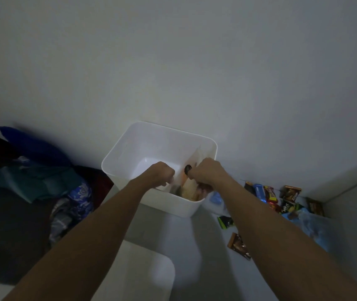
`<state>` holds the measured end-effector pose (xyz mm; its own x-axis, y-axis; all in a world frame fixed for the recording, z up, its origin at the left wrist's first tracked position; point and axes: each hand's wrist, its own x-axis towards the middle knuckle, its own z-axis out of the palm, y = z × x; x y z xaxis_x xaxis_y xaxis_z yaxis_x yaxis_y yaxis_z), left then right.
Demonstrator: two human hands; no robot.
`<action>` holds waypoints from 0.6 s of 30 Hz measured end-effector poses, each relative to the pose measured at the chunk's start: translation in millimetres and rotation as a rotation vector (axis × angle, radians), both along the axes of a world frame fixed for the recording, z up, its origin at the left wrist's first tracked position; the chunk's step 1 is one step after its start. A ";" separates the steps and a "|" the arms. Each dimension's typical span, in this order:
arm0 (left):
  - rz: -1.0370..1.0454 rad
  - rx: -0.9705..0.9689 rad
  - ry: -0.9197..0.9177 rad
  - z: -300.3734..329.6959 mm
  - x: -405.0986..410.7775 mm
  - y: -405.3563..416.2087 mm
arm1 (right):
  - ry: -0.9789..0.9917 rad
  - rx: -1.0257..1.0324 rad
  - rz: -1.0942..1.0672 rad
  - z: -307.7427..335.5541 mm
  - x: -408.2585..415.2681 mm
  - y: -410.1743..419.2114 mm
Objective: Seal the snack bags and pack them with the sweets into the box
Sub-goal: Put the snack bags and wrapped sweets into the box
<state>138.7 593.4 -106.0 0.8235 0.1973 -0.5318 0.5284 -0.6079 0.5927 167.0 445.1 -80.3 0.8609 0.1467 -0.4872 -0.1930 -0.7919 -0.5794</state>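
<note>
Hidden and unclear, centre and lower frame

Your right hand [208, 172] and left hand [161, 173] cover the snack bag [191, 191] top; sweets [273, 195] labels too dim; white lid [151, 276] cut off at bottom edge.

There is one white plastic box [130, 146], one white flat lid [151, 270], two hands, and about ten small wrapped sweets [271, 194].
</note>
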 end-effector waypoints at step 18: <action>0.021 -0.297 0.336 -23.0 26.4 -37.9 | -0.561 -0.342 0.109 -27.1 1.6 -23.9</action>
